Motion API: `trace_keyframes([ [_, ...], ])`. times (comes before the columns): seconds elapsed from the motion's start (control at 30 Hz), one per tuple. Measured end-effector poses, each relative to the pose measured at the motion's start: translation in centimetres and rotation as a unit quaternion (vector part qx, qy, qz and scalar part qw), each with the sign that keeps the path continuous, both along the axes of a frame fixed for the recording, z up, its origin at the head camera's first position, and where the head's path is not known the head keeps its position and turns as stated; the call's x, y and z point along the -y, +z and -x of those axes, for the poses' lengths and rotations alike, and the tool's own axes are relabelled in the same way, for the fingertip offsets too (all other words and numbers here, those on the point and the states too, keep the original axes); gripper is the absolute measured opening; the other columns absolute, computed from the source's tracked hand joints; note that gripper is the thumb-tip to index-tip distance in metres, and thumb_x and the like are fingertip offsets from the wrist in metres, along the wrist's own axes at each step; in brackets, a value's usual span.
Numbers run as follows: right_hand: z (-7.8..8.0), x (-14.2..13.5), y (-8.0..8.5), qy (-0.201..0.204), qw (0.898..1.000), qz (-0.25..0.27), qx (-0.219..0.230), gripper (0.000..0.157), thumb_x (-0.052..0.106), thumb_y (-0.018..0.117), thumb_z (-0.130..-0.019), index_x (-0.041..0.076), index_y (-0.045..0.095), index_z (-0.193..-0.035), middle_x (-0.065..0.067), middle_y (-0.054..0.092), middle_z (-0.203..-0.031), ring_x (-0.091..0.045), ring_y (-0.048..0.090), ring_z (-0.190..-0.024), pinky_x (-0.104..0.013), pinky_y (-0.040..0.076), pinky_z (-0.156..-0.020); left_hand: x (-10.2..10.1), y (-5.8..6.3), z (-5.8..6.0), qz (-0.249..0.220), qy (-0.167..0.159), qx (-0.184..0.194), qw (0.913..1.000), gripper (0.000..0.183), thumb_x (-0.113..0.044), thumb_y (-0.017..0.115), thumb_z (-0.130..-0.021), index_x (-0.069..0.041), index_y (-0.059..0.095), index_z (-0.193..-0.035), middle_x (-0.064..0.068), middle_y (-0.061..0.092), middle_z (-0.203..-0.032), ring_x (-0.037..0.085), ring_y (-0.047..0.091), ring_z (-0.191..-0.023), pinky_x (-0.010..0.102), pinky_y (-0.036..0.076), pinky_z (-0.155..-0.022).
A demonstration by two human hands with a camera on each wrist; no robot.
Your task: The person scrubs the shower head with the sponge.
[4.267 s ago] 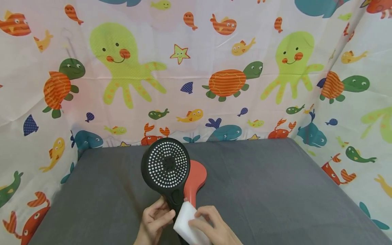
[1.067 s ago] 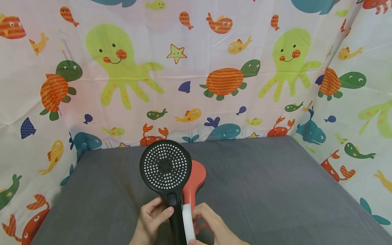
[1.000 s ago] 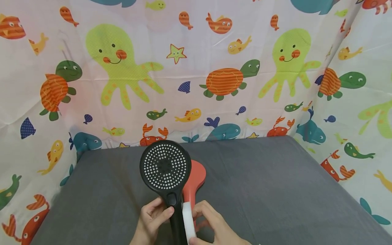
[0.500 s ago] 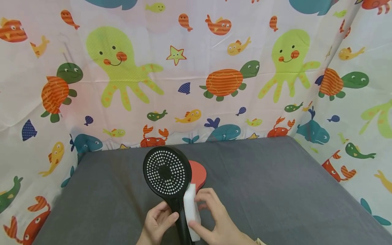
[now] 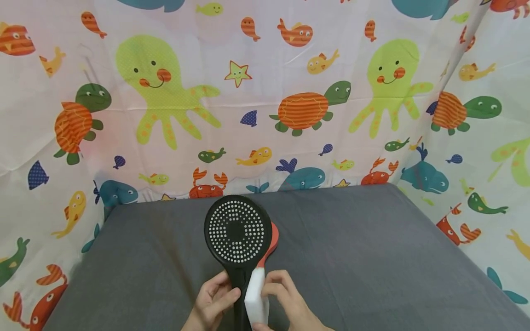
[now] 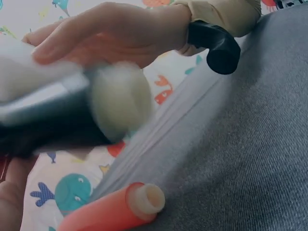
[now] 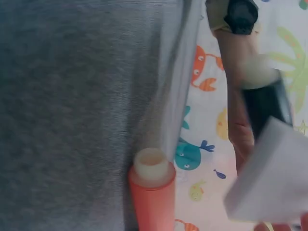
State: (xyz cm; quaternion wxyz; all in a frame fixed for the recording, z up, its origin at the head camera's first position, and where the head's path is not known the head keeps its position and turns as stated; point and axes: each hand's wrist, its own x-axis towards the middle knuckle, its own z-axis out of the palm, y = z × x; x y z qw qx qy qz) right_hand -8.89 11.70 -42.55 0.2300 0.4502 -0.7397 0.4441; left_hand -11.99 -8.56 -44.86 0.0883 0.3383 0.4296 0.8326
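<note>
A black shower head with a round face of white nozzles stands upright in the head view. My left hand grips its handle, thumb in front. Pinched in my right hand is a white sponge block, laid along the right side of that handle. The left wrist view shows the blurred handle with a pale end, the right hand above it. In the right wrist view the sponge overlaps the black handle. Behind lies a coral-red shower head, mostly hidden by the black one.
Grey cloth covers the table. A white curtain printed with sea animals rises behind and along both sides. The coral shower head's pale threaded end points toward the person.
The black shower head has shifted right and turned more face-on, covering more of the coral one. The sponge has gone up along the handle, then back down. Both hands keep their hold.
</note>
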Motion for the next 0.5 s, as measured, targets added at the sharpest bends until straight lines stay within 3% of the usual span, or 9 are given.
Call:
trace_keyframes([
  [0.13, 0.07, 0.33, 0.38, -0.037, 0.999, 0.021, -0.013, 0.039, 0.019, 0.069, -0.084, 0.002, 0.046, -0.110, -0.012, 0.038, -0.110, -0.018, 0.041, -0.098, -0.025, 0.044, -0.074, -0.22, 0.25, -0.01, -0.031, -0.012, -0.016, 0.9993, 0.043, 0.020, 0.037, -0.087, 0.003, 0.052, -0.124, 0.011, 0.057, -0.120, 0.017, 0.055, -0.107, 0.027, 0.048, -0.086],
  [0.33, 0.09, 1.01, 0.49, -0.011, 0.999, -0.032, -0.040, 0.033, 0.022, 0.064, -0.088, 0.004, 0.049, -0.111, -0.012, 0.037, -0.113, -0.017, 0.042, -0.100, -0.019, 0.042, -0.077, -0.14, 0.11, 0.20, -0.085, -0.067, -0.012, 0.9940, 0.050, 0.021, 0.033, -0.088, 0.000, 0.040, -0.132, 0.013, 0.047, -0.131, 0.020, 0.045, -0.120, 0.030, 0.040, -0.098],
  [0.5, -0.22, 1.00, 0.26, 0.000, 0.998, -0.051, -0.028, 0.031, 0.022, 0.064, -0.089, 0.008, 0.050, -0.112, -0.009, 0.036, -0.112, -0.012, 0.041, -0.094, -0.013, 0.037, -0.076, -0.04, 0.04, 0.28, -0.067, -0.063, -0.026, 0.9955, 0.048, 0.018, 0.036, -0.089, 0.000, 0.037, -0.134, 0.012, 0.046, -0.134, 0.019, 0.044, -0.122, 0.029, 0.037, -0.101],
])
